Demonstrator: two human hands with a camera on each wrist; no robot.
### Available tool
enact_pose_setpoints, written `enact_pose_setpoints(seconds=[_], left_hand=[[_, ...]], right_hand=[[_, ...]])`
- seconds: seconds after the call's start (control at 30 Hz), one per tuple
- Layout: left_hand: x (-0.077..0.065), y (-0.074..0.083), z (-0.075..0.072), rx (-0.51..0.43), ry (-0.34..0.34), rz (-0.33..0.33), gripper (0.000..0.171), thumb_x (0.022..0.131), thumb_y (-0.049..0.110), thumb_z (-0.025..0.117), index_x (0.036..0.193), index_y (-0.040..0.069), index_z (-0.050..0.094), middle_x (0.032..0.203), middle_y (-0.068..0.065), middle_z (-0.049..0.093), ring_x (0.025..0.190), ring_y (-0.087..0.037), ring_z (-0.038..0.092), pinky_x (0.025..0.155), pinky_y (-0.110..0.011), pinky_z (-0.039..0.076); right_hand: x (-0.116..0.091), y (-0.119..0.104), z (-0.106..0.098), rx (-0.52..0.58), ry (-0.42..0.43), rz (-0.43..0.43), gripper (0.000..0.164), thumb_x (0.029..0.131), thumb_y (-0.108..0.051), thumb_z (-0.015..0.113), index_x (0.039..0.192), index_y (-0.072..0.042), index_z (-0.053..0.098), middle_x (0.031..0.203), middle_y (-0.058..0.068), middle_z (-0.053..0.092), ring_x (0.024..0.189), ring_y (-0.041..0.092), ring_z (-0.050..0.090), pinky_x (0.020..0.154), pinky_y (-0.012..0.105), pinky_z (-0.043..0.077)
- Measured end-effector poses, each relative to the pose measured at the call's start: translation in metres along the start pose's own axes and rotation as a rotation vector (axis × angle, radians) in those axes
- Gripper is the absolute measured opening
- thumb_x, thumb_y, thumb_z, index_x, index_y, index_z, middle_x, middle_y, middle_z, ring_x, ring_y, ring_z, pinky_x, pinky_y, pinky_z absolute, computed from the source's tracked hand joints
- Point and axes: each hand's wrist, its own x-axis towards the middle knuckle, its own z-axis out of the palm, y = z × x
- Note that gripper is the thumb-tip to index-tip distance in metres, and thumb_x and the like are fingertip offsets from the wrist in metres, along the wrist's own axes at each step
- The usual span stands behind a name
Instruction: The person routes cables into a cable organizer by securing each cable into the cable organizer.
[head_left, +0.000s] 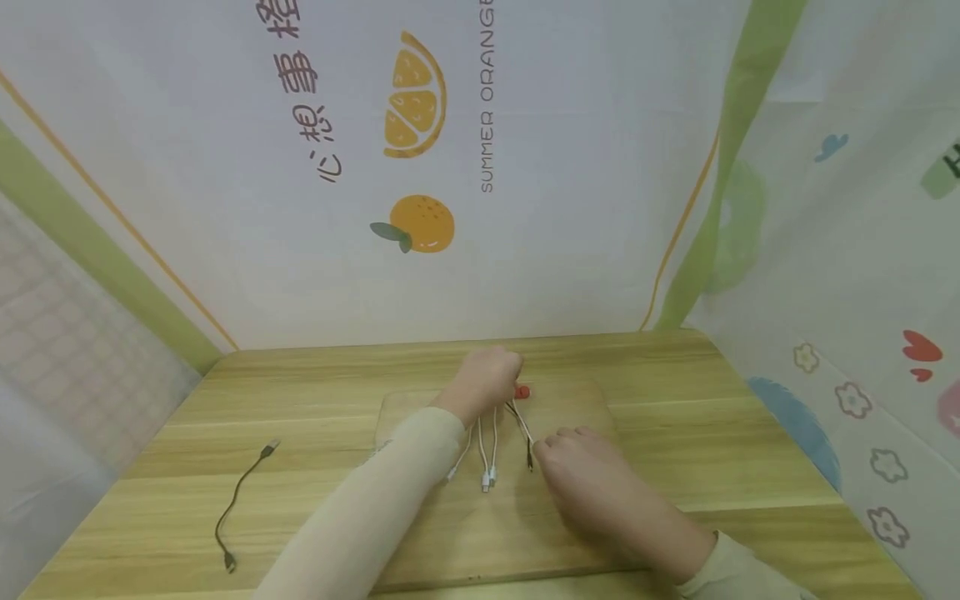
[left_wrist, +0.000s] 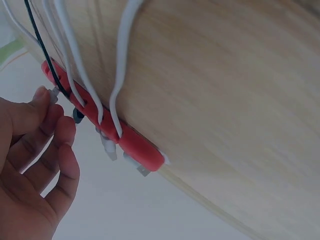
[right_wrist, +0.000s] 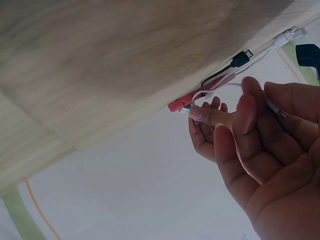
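Note:
A red cable holder (left_wrist: pixel 140 147) lies along the far edge of a wooden board, with several cables in its slots. My left hand (head_left: pixel 487 379) is at the holder and pinches the pale plug (left_wrist: pixel 53 95) of a white cable between thumb and finger. Nearer to me, my right hand (head_left: pixel 581 467) grips the other end of a white cable (right_wrist: pixel 275 107), its metal tip poking out past the fingers. White cables (head_left: pixel 486 482) and a black cable (head_left: pixel 529 458) run from the holder toward me. Their larger plugs hang on the holder's far side in the left wrist view.
A loose black cable (head_left: pixel 238 504) lies on the wooden table (head_left: pixel 315 375), left of the board (head_left: pixel 480 542). Behind the table hangs a white curtain (head_left: pixel 570 208) with orange prints, and another printed sheet (head_left: pixel 817 317) borders the right side.

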Motion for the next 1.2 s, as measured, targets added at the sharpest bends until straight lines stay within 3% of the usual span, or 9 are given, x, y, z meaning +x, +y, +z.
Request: enact_pose_setpoints(seconds=[0.3,0.5,0.6,0.7,0.87,1.07,1.2], left_hand=[[0.003,0.0,0.0,0.006,0.008,-0.032,0.033,0.092,0.043,0.083,0.08,0.019,0.064,0.073,0.006,0.056,0.069,-0.013,0.049,0.061,-0.03,0.044],[0.005,-0.005,0.002,-0.072,-0.004,-0.054,0.044,0.092,0.042,0.083,0.069,0.02,0.053,0.063,0.008,0.043,0.061,-0.01,0.041,0.054,-0.028,0.036],[0.006,-0.009,0.002,-0.13,-0.002,-0.075,0.043,0.096,0.027,0.078,0.067,0.019,0.048,0.061,0.008,0.04,0.058,-0.01,0.039,0.052,-0.026,0.033],[0.008,-0.011,0.001,-0.149,0.016,-0.087,0.033,0.097,0.016,0.073,0.071,0.018,0.052,0.066,0.007,0.047,0.061,-0.011,0.044,0.055,-0.026,0.037],[0.01,-0.013,0.004,-0.102,0.016,-0.097,0.025,0.1,0.022,0.073,0.08,0.016,0.059,0.073,0.006,0.054,0.068,-0.012,0.05,0.06,-0.029,0.043],[0.015,-0.014,0.008,-0.042,-0.019,-0.12,0.038,0.097,0.017,0.073,0.068,0.019,0.049,0.062,0.007,0.042,0.057,-0.011,0.041,0.051,-0.026,0.039],[0.015,-0.011,0.007,-0.013,-0.017,-0.11,0.034,0.096,0.013,0.075,0.07,0.018,0.053,0.065,0.005,0.045,0.059,-0.011,0.041,0.052,-0.025,0.04]], right_hand=[[0.003,-0.002,0.0,0.041,-0.012,0.005,0.005,0.092,-0.007,0.069,0.088,-0.01,0.072,0.079,-0.001,0.064,0.076,0.018,0.063,0.071,0.038,0.055],[0.004,0.0,-0.003,0.055,-0.022,0.012,0.004,0.09,-0.005,0.069,0.089,-0.009,0.07,0.081,0.001,0.066,0.079,0.02,0.065,0.075,0.04,0.055],[0.004,0.002,-0.004,0.048,-0.018,0.011,0.005,0.089,-0.004,0.069,0.09,-0.008,0.07,0.081,0.001,0.066,0.081,0.02,0.066,0.078,0.041,0.056],[0.005,0.004,-0.003,0.03,0.002,0.004,0.005,0.088,-0.003,0.07,0.09,-0.008,0.071,0.081,0.0,0.065,0.081,0.02,0.067,0.078,0.041,0.057],[0.008,0.005,-0.001,0.032,-0.008,0.009,0.005,0.088,-0.005,0.071,0.09,-0.009,0.071,0.08,-0.001,0.064,0.082,0.019,0.067,0.081,0.041,0.056],[0.011,0.007,-0.001,0.042,-0.038,0.027,0.004,0.09,-0.006,0.072,0.094,-0.005,0.074,0.084,0.004,0.07,0.084,0.021,0.07,0.084,0.044,0.059],[0.01,0.009,0.0,0.022,-0.051,0.034,0.007,0.092,-0.009,0.074,0.096,-0.003,0.076,0.086,0.005,0.073,0.084,0.022,0.071,0.083,0.044,0.06]])
